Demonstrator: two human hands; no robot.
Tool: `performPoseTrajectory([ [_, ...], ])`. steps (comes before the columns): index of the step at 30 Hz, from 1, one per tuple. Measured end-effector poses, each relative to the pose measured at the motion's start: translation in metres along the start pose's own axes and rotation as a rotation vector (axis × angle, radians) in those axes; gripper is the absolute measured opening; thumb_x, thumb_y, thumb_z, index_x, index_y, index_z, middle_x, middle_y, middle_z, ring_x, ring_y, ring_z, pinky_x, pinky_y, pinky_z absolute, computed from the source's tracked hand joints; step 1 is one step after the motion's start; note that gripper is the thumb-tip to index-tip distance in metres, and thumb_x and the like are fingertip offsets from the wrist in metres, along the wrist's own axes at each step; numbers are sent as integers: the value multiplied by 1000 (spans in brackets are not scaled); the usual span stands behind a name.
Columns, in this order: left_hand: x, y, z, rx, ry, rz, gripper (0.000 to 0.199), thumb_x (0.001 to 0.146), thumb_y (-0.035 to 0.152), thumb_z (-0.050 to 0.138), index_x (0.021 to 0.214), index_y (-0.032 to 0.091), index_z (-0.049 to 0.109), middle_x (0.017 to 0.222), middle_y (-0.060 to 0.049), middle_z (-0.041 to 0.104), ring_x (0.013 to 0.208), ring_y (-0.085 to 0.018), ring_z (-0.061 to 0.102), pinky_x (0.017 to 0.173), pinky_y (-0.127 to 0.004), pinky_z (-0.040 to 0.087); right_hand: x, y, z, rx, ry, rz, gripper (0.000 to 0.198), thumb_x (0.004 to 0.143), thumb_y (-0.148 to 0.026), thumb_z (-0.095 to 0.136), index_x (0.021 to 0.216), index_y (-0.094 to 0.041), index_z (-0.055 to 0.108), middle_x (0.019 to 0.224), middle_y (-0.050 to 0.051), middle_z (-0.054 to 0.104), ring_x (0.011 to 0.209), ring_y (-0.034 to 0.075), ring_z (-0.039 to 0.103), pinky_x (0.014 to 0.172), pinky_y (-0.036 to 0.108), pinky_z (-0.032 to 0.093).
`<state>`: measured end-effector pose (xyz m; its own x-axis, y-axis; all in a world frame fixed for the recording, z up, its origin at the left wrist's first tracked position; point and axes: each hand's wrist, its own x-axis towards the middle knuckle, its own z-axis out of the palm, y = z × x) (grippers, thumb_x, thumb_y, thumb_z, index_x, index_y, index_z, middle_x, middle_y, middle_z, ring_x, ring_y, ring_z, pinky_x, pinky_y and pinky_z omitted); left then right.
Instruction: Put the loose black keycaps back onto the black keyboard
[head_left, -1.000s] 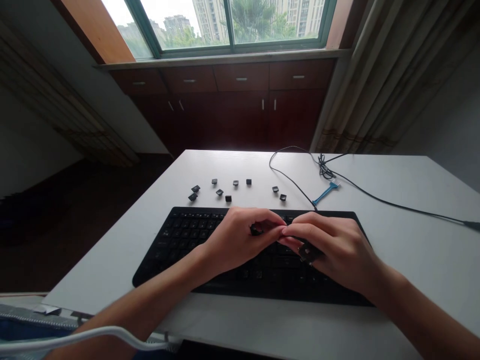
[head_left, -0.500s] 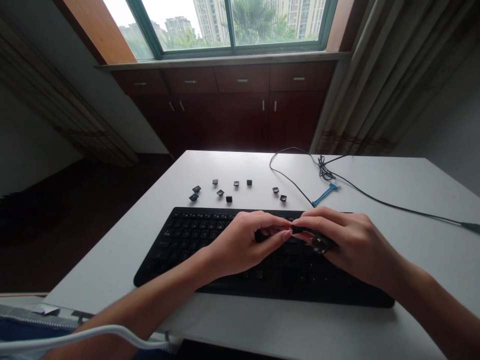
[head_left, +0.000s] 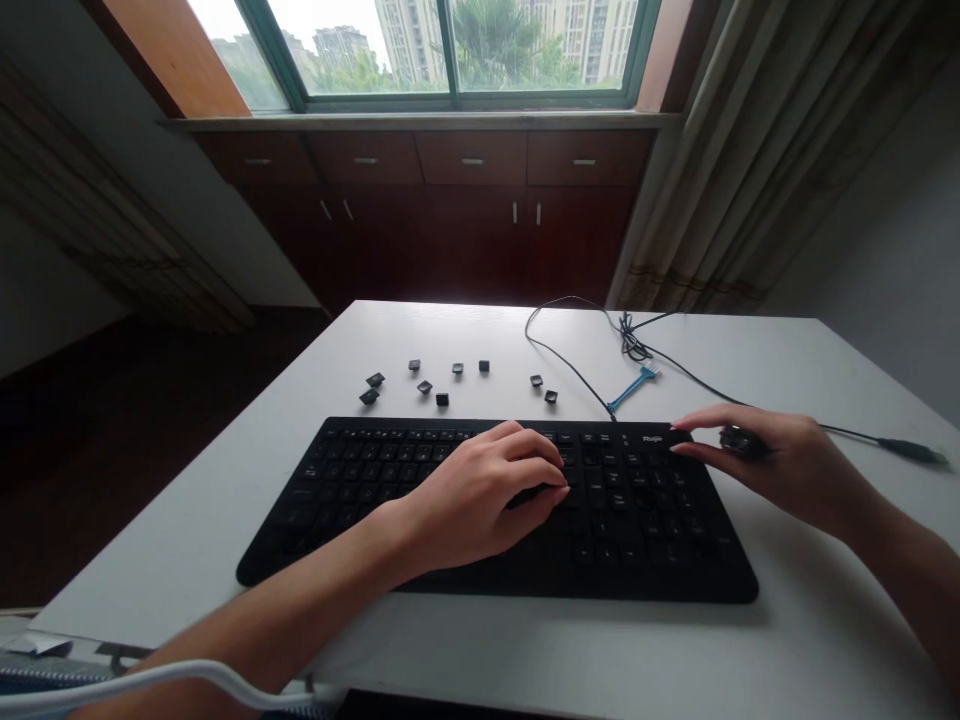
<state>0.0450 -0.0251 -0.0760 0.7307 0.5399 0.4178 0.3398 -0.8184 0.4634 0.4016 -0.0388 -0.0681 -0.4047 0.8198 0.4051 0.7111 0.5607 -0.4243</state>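
A black keyboard [head_left: 480,585] lies on the white table. Over its middle rests my left hand [head_left: 480,490], fingers curled and the thumb drawn in beside the fingertips; anything between them is too small or hidden to make out. My right hand [head_left: 772,465] is at the keyboard's far right corner. Its thumb and forefinger reach toward that corner, slightly apart at the tips. A small dark object with a glossy end [head_left: 742,441] is tucked inside this hand, mostly covered by it. Several loose black keycaps [head_left: 442,399] lie behind the keyboard.
A blue brush [head_left: 634,388] lies behind the keyboard on the right. The thin black cable [head_left: 636,340] is bundled near the table's far side and runs right to a thicker dark end [head_left: 911,452]. A white cord [head_left: 187,668] crosses my left forearm at the lower left.
My hands were together over the keyboard and are now apart. The right hand has moved right with the dark object; the left has come down onto the keys. The view has shifted slightly.
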Motion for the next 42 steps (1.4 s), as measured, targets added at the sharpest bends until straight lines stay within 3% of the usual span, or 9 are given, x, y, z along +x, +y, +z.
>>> performPoseTrajectory([
  [5,1,-1,0,6,0,1,12,100,21,60,101,20,72,111,-7,71,100,-18,65,86,-32,56,-3,-6,1,68,21,-10,12,90,-28,77,102,-26,77,104,2,80,95,23,78,90,38,65],
  [11,1,0,0,16,10,5,12,99,19,61,102,20,72,110,-7,72,99,-19,65,85,-32,57,-5,-12,3,38,-24,-111,16,90,-21,74,105,-25,78,107,4,80,94,22,78,87,35,66],
  [20,1,-2,0,16,5,2,11,98,18,62,103,20,71,110,-7,71,100,-18,65,85,-31,57,-8,-10,2,-11,-107,-171,38,93,-9,66,126,-27,70,124,6,75,109,22,74,94,36,63],
  [27,3,-1,-1,20,-1,2,12,98,17,61,104,20,71,110,-7,71,100,-18,65,85,-31,57,-8,-14,3,26,-55,-61,50,93,-19,71,141,-27,61,118,5,78,101,21,77,90,35,66],
  [32,1,-1,-1,23,3,3,12,99,18,61,104,20,71,110,-7,71,100,-19,65,85,-32,57,-8,-12,1,29,-80,-137,32,93,-13,67,122,-27,74,118,5,77,106,24,76,95,38,64],
  [42,2,-1,-1,24,1,1,11,98,18,62,103,21,72,111,-6,71,100,-18,65,85,-31,56,-8,-16,-2,15,-106,-164,31,92,-8,66,117,-24,72,115,6,76,99,21,76,85,33,65],
])
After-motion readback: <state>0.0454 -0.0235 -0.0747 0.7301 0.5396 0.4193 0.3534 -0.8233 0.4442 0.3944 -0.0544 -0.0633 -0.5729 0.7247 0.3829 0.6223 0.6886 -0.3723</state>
